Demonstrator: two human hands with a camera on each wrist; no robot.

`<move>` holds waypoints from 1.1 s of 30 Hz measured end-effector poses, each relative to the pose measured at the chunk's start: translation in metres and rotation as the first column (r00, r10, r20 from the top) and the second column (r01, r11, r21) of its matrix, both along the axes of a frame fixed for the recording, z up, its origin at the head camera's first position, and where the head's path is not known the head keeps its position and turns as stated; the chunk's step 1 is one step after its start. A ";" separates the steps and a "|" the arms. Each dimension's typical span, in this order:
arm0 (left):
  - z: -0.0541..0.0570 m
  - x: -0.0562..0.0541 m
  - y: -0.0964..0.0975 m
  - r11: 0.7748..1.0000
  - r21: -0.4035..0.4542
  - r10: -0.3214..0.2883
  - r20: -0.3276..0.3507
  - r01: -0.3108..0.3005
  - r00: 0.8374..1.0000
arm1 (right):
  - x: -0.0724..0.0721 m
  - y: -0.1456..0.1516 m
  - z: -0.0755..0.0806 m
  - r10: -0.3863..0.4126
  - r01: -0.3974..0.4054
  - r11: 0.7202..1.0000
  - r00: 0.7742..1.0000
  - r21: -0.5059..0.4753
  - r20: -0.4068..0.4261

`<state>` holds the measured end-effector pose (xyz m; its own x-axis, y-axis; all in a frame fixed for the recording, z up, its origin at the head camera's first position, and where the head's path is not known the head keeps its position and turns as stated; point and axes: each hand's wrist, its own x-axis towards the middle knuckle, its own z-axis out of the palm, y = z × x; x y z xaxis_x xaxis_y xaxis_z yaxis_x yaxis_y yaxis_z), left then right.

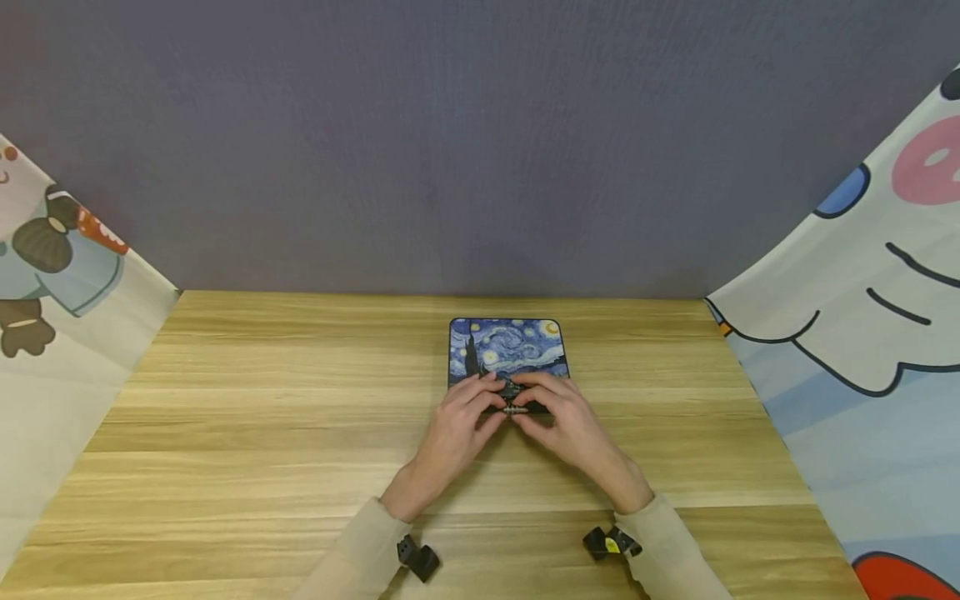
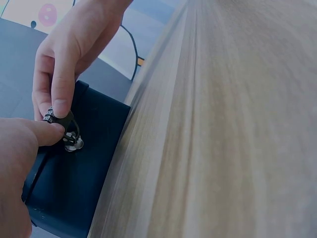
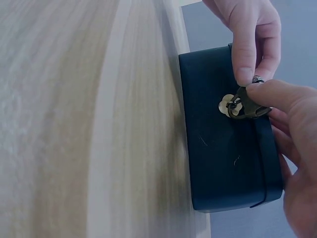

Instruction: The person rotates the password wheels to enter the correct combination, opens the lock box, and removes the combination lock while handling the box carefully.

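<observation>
A dark box (image 3: 223, 168) with a blue starry-night painting on its lid (image 1: 513, 340) lies on the table. At its front, a small dark combination padlock (image 3: 251, 107) with number wheels hangs by its shackle at a flower-shaped metal clasp (image 3: 225, 106). My left hand (image 1: 456, 421) pinches the padlock between thumb and fingers from the left. From the right, my right hand (image 1: 568, 421) pinches it too, and the thumbs nearly meet. Fingers of both hands reach over the lid's front part. The hands hide part of the wheels, and the digits are too small to read.
The wooden table (image 1: 262, 433) spreads around the box. A grey panel (image 1: 450, 150) stands behind it, and printed cartoon curtains (image 1: 862, 300) hang at both sides. Each wrist wears a small black camera (image 1: 417, 558).
</observation>
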<state>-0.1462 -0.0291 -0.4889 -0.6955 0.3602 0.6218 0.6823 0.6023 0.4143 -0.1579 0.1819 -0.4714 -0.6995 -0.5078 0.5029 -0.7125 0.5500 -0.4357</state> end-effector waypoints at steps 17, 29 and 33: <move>0.001 0.000 0.000 1.000 -0.011 -0.002 0.030 0.002 1.000 | -0.001 0.004 -0.004 0.025 -0.024 0.999 0.999 -0.034 0.045; 0.001 0.001 0.000 1.000 -0.006 -0.006 0.005 0.006 1.000 | -0.001 0.005 -0.005 0.030 -0.028 0.998 0.999 -0.050 0.037; 0.000 0.000 0.000 1.000 -0.003 -0.006 0.003 0.006 1.000 | -0.001 0.004 -0.007 0.030 -0.029 0.998 0.999 -0.049 0.014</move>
